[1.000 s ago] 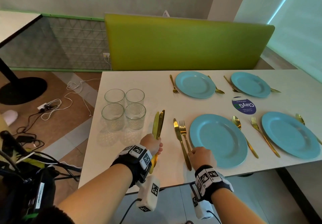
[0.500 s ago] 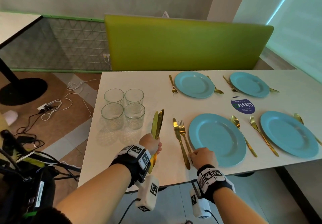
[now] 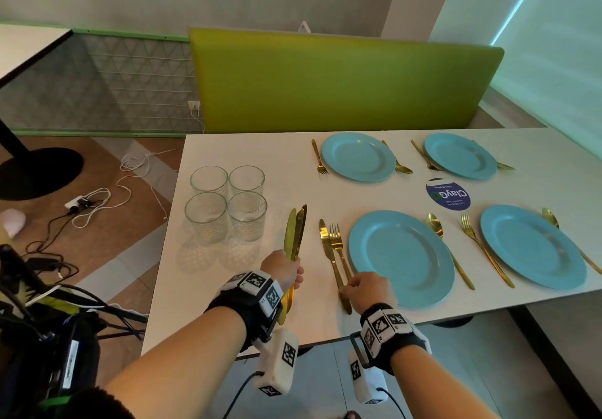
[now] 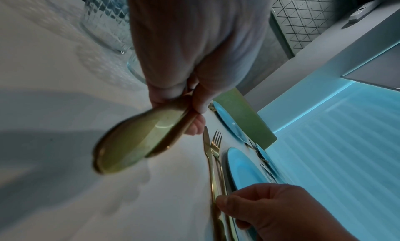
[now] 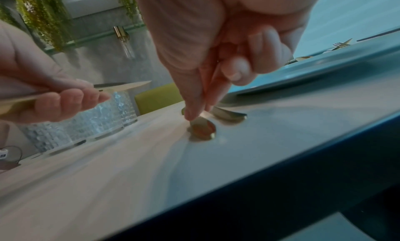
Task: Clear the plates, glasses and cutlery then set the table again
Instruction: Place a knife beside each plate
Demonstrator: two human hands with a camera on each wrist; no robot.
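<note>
While a bundle of gold knives [image 3: 294, 233] was gripped in the left hand [image 3: 282, 270], the knife [image 3: 331, 257] beside the nearest plate [image 3: 400, 255] was pinched by the right hand [image 3: 366, 291] and best nudged parallel to the fork [image 3: 338, 249].

Left hand [image 3: 284, 270]: forearm extended, fingers [image 5: 71, 97] curled closed around a bundle, raised off the worktop. Right hand [image 3: 368, 291]: near front edge, fingers [image 5: 195, 106] pinched together, tips pointing down.

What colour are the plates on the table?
The plates are plain light blue, with no pattern. The head view shows it best.
</note>
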